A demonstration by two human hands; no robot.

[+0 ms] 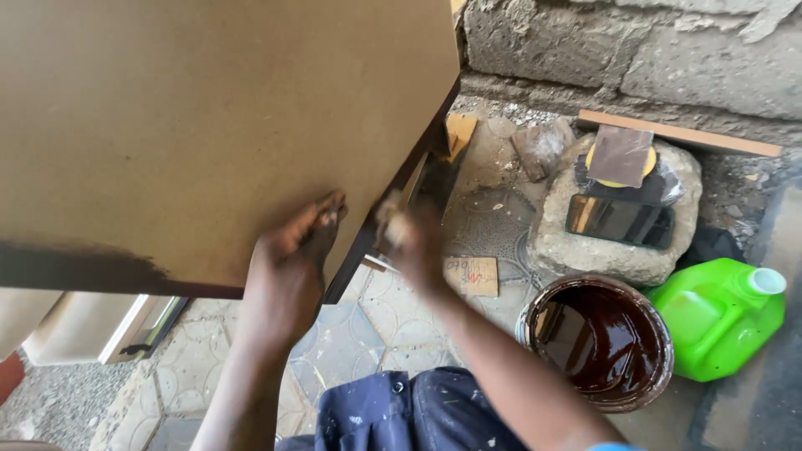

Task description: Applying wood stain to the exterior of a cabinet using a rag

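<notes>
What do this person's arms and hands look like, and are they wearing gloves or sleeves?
No gloves: the left hand and right hand are bare, as are both forearms. A bright blue edge, perhaps a sleeve hem, shows at the right upper arm. The right hand is motion-blurred, with pale smears on its fingers.

Left hand [288, 267] reaches toward twelve o'clock, fingers [322, 219] pressed flat and extended. Right hand [409, 238], blurred, rises from five o'clock, fingers curled.

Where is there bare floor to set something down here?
Bare tiles lie between the board, the left hand and the paint bucket. It is crowded to the right: bucket, green jug and stone sit close together by the wall.
</notes>
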